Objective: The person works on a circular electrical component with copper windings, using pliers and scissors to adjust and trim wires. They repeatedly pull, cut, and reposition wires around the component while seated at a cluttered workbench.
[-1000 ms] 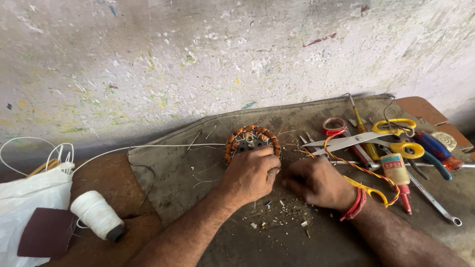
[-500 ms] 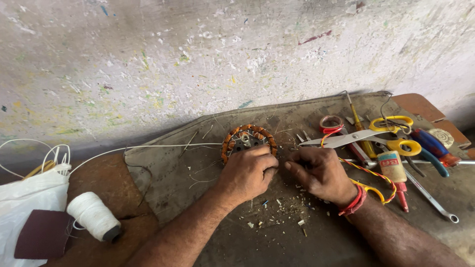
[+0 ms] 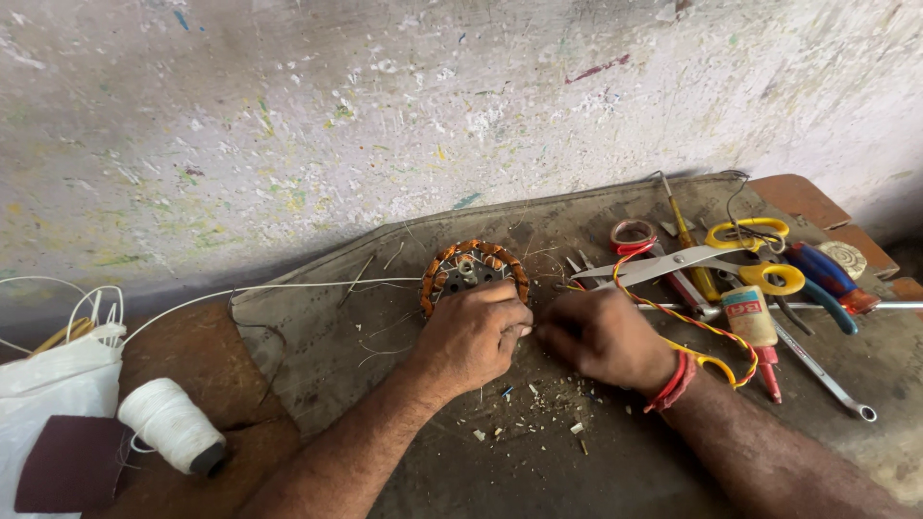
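Observation:
A round motor stator with orange copper windings (image 3: 473, 269) lies on a grey mat (image 3: 327, 336) against the wall. My left hand (image 3: 473, 334) rests at its near edge, fingers curled and pinched toward my right hand (image 3: 598, 336), which is also closed. The fingertips of both hands meet just right of the stator; something thin seems pinched between them, but I cannot make it out. A white string (image 3: 288, 286) runs from the stator area to the left. My right wrist wears a red thread band.
Yellow-handled scissors (image 3: 711, 258), a tape roll (image 3: 631, 234), screwdrivers, a spanner (image 3: 827, 380), a small glue bottle (image 3: 752, 322) and twisted red-yellow wire (image 3: 673, 312) lie at right. A spool of white thread (image 3: 171, 423) and a white bag (image 3: 48, 384) sit at left. Scraps litter the mat.
Both hands stayed at the stator's near edge, shifting slightly; the view moved a little. The pinched fingers of the two hands have drawn closer together.

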